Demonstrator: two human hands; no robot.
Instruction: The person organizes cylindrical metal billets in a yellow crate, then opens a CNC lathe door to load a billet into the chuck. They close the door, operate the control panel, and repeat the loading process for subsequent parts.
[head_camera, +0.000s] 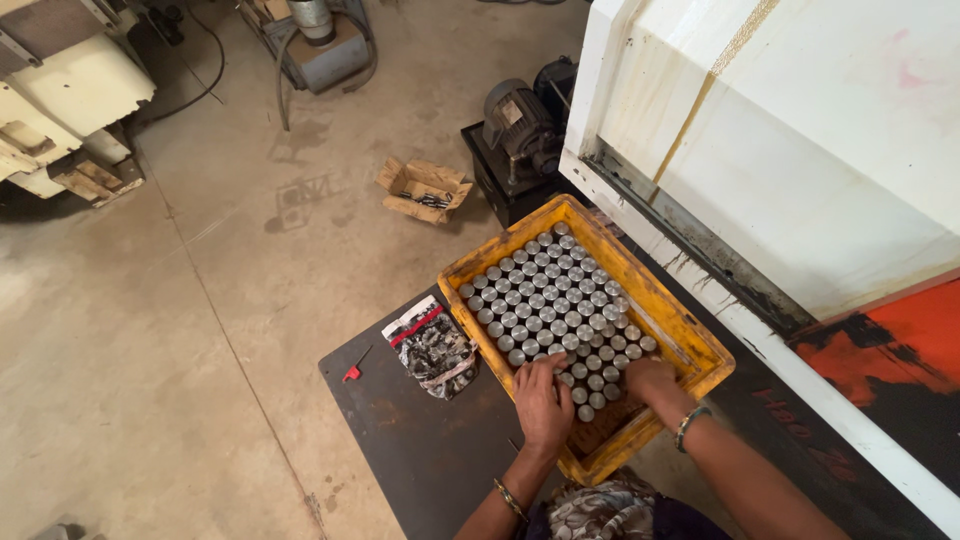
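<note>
A yellow plastic crate (690, 335) sits on a dark metal table (420, 450). Inside it stand several rows of upright grey metal cylinders (550, 295), packed tight. My left hand (543, 403) lies palm down on the near edge of the cylinders, fingers curled over a few of them. My right hand (650, 378) rests on the cylinders at the crate's near right corner, fingers bent down among them. Whether either hand grips a cylinder is hidden. Each wrist wears a bangle.
A bag of small dark parts (432, 348) and a small red-handled tool (353, 372) lie on the table left of the crate. A large white machine (800, 140) stands to the right. An electric motor (520, 125), an open cardboard box (423, 190) and other machinery stand on the concrete floor.
</note>
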